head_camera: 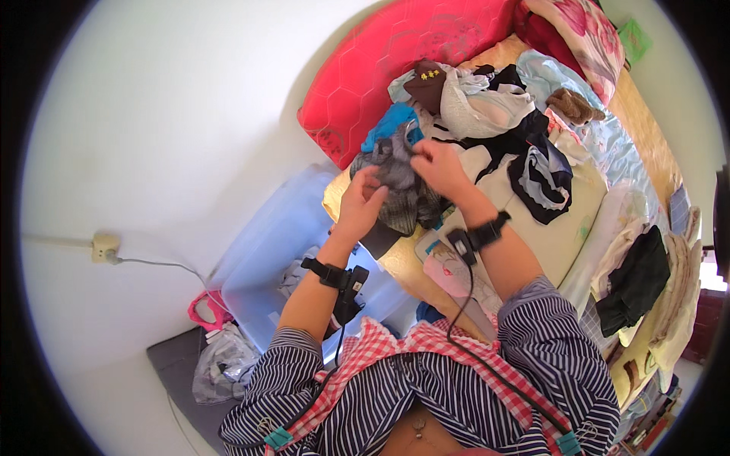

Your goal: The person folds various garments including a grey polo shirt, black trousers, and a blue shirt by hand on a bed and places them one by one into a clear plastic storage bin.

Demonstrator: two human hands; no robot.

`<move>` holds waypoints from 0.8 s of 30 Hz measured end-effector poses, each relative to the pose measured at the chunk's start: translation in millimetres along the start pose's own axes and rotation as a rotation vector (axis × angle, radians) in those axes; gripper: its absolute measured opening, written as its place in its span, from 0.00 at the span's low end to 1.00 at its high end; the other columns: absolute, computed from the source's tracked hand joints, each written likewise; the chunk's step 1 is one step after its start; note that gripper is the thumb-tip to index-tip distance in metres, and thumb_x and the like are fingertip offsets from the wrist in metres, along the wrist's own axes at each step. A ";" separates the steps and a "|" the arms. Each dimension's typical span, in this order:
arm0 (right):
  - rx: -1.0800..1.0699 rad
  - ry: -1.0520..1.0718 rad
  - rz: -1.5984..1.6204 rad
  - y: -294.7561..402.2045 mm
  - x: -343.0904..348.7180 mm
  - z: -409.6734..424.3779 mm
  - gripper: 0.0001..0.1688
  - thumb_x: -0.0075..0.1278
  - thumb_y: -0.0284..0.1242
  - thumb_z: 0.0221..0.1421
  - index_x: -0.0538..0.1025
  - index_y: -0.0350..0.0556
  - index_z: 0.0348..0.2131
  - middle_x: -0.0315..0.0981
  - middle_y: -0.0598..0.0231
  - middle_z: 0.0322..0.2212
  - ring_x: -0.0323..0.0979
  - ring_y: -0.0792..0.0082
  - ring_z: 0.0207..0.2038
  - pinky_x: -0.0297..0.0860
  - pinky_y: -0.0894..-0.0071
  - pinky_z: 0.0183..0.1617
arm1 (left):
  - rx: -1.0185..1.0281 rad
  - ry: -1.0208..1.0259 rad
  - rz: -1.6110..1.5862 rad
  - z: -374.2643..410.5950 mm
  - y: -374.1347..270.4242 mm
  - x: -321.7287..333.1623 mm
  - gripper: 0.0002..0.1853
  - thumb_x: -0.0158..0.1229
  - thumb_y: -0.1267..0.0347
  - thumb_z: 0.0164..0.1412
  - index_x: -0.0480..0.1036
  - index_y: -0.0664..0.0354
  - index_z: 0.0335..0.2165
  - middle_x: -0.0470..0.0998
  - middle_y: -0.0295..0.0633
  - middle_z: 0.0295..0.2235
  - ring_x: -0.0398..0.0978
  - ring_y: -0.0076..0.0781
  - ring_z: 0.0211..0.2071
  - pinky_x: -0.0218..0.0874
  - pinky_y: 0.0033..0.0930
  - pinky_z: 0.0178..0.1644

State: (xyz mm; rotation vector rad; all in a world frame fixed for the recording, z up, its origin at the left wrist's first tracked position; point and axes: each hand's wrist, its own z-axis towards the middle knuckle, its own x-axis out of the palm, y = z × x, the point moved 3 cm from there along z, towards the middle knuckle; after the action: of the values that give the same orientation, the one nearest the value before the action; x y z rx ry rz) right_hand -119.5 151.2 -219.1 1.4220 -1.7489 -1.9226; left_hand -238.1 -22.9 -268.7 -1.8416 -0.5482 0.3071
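Note:
A crumpled dark grey garment (393,162) of thin fabric lies at the bed's edge, before both hands. My right hand (442,170) has its fingers curled at the upper right edge of this garment, pinching the fabric there; the fingertips are slightly blurred. At its left side is my left hand (362,202), thumb and fingers apart, close over the cloth. Whether its fingertips touch the fabric is hard to see. A bright blue cloth (390,122) sits just behind the grey one. Below the hands, a dark cloth (381,239) hangs over the edge.
A translucent blue plastic bin (256,285) with clothes inside stands left of the bed. Mixed clothes (485,105) are heaped behind the hands, against a red padded panel (388,68). Folded clothes (633,279) line the right side. A cable runs from a wall socket (105,248).

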 end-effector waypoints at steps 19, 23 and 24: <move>-0.107 -0.107 0.142 94.0 -139.8 -136.2 0.12 0.53 0.23 0.54 0.78 0.39 0.40 0.77 0.60 0.29 0.74 0.70 0.31 0.70 0.70 0.38 | 0.053 0.069 -0.108 -64.9 -327.3 23.3 0.13 0.56 0.69 0.65 0.72 0.63 0.46 0.79 0.38 0.39 0.78 0.27 0.40 0.70 0.30 0.46; -0.256 -0.094 -0.013 160.7 -128.9 -155.4 0.18 0.54 0.23 0.50 0.76 0.41 0.43 0.75 0.57 0.35 0.73 0.64 0.34 0.70 0.68 0.41 | 0.282 0.155 -0.179 -131.4 -423.4 -3.2 0.10 0.56 0.67 0.66 0.74 0.62 0.42 0.80 0.37 0.36 0.78 0.28 0.36 0.71 0.31 0.43; -0.303 -0.129 -0.029 179.0 -121.3 -162.0 0.20 0.54 0.23 0.50 0.75 0.42 0.45 0.74 0.56 0.37 0.73 0.64 0.36 0.70 0.68 0.42 | 0.338 0.189 -0.175 -149.4 -445.9 -11.6 0.10 0.56 0.67 0.66 0.75 0.62 0.41 0.80 0.37 0.36 0.78 0.27 0.36 0.71 0.31 0.43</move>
State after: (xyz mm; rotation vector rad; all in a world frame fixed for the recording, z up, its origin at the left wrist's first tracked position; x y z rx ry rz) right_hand -18.4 71.6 18.5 1.2473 -1.4114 -2.2244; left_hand -275.3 -36.4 200.0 -1.4667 -0.4889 0.0986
